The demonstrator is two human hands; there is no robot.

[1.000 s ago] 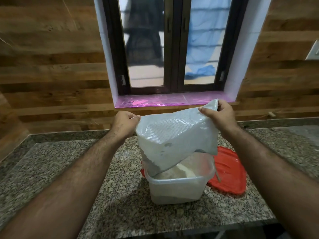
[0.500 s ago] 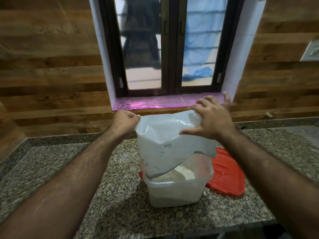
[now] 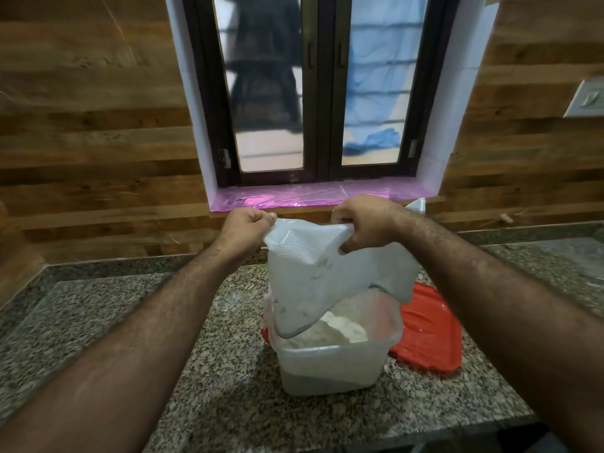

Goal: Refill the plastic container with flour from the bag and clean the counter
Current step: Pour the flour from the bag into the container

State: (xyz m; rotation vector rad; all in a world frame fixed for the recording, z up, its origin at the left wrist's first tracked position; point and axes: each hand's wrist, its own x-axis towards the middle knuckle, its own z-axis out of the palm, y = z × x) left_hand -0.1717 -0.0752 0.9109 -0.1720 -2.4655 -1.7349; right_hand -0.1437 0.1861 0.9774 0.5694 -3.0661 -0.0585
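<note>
Pinching the upturned flour bag (image 3: 327, 273) by its bottom edge, left hand (image 3: 243, 228) and right hand (image 3: 366, 223) should shake gently, mouth kept inside the plastic container (image 3: 330, 367) on the granite counter (image 3: 212, 371).

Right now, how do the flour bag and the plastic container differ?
The bag is limp, held upended in the air by both hands; the container is rigid and stands upright on the counter. The bag looks nearly emptied; the container holds a heap of flour. Both are translucent whitish plastic.
</note>
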